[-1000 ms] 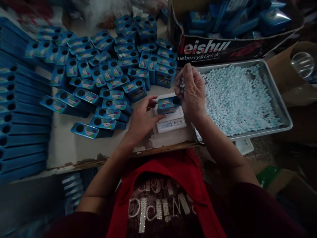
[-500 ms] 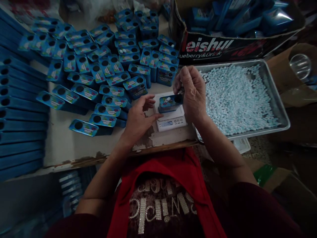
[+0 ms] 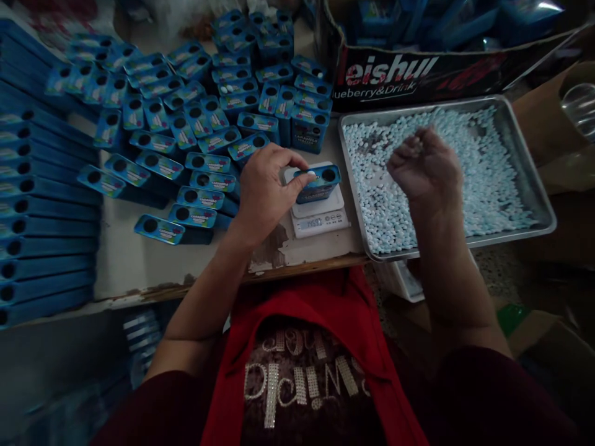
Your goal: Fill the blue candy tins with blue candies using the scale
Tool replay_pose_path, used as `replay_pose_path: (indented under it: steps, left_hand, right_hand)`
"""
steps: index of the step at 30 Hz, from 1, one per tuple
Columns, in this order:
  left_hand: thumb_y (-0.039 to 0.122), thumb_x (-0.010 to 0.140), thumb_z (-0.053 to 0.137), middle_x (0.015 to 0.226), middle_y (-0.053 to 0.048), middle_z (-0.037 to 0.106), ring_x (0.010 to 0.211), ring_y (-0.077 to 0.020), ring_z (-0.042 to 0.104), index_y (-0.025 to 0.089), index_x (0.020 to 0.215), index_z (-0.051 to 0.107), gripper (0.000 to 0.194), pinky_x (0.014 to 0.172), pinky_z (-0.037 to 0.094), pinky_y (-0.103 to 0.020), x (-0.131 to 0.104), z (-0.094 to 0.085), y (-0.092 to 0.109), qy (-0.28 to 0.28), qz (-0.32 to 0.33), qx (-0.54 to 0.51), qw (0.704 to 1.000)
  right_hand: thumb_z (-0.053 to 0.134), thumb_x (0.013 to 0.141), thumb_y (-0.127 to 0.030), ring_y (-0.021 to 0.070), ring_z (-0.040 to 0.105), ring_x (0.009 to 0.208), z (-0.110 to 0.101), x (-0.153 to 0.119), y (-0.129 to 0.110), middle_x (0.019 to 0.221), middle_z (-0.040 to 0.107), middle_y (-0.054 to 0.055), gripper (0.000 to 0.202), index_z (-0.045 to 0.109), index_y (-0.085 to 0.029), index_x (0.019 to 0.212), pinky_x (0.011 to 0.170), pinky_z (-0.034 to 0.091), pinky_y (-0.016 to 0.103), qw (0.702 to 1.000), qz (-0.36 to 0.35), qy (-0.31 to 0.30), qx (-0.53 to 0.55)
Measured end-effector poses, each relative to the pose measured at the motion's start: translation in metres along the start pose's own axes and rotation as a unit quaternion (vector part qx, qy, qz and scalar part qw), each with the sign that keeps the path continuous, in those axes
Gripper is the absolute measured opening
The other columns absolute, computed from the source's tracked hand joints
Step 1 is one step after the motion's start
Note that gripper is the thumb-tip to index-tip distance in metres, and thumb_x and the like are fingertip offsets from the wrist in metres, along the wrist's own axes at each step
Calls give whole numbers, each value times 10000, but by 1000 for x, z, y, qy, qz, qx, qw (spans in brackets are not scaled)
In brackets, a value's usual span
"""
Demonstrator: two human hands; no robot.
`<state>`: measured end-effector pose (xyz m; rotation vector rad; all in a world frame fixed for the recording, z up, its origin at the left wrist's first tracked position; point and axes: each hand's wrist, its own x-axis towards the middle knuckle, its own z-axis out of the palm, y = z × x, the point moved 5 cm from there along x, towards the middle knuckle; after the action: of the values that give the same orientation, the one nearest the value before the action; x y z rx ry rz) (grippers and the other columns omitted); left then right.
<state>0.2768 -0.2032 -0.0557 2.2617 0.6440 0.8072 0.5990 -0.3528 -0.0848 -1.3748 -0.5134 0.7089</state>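
A blue candy tin (image 3: 318, 186) with a round hole in its top stands on a small white digital kitchen scale (image 3: 320, 223), whose display shows digits. My left hand (image 3: 274, 189) is at the tin's left end, thumb and forefinger pinched on a small white candy (image 3: 312, 175) on top of it. Over the metal tray (image 3: 548, 217) of pale blue and white candies (image 3: 469, 179), my right hand (image 3: 430, 164) is turned up with its fingers curled around several candies. How many it holds is hidden.
Many blue tins (image 3: 195, 195) with round holes stand to the left and behind, some with candies on top. A long stack of blue tins (image 3: 46, 248) lines the left edge. A black printed carton (image 3: 418, 77) with blue packs stands behind the tray.
My right hand has moved right from the tin to above the tray. My left hand has come up to the tin's top and pinched the candy there. The scale's digits have changed.
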Motion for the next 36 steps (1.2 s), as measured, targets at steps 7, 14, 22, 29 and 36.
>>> replay_pose_path:
  steps: [7,14,22,29,36]
  left_hand:
    - [539,1136,826,1217,-58,777,1280,-341,712,291,1091,784,255,1238,554,-643,6,13,-8,-37,-26,27,999]
    - [381,1125,876,1239,-86,782,1329,-366,745,278,1117,807,124,1243,646,-655,18,33,17,-31,-3,12,999]
    - [408,1137,874,1232,-60,817,1281,-354,774,322,1160,834,98,1236,641,-621,-16,-28,17,44,-26,34,998]
    - [329,1089,907,1137,-30,863,1136,-297,829,287,1081,858,66,1023,701,-537,-46,-65,-2,120,-35,47,991]
    - [347,1095,896,1222,-44,860,1181,-307,834,275,1210,837,149,1062,698,-507,-55,-61,-18,80,-60,-2,995]
  right_hand:
    - [1035,730,-472,222,588,731,-87,-51,47,826,606,33,367,746,-332,908,532,452,349,995,84,44,-25]
    - [1110,838,-512,150,548,648,-33,-65,14,759,644,7,375,826,-286,931,500,443,268,995,66,-32,-71]
    - [1096,974,-567,139,447,586,76,-61,-30,669,569,-4,438,811,-243,902,498,281,293,942,42,-277,-184]
    - [1044,1016,-561,152,439,643,111,-45,-47,696,541,-27,398,792,-253,1011,544,309,318,864,54,-390,-315]
    - [1021,1007,-549,174,520,670,116,-42,-65,719,585,-16,373,796,-253,1031,603,363,337,839,44,-365,-402]
